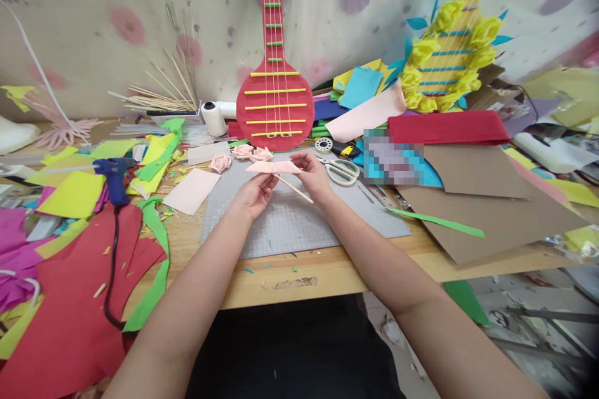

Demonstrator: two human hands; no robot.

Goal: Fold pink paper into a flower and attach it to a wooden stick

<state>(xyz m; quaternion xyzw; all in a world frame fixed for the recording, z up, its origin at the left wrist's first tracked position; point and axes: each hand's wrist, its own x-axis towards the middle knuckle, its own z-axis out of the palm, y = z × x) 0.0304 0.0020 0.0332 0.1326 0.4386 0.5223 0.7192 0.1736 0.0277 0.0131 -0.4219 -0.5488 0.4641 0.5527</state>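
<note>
A strip of pale pink paper [275, 167] is held level between my two hands, above the grey cutting mat [290, 230]. My left hand [256, 194] pinches the strip's left part from below, together with a thin wooden stick [294, 189] that slants down to the right. At the strip's right end, the fingers of my right hand [312, 173] are closed on the paper. Just behind lie several pink paper roses [221, 163]. Scissors with pale handles [342, 171] rest right of my right hand.
A red paper lute [275, 103] stands at the back, with a yellow flowered one [444, 68] to its right. On the left are a blue glue gun [115, 181], its cord and red paper [79, 287]. Brown cardboard [486, 224] overlaps the right side of the table.
</note>
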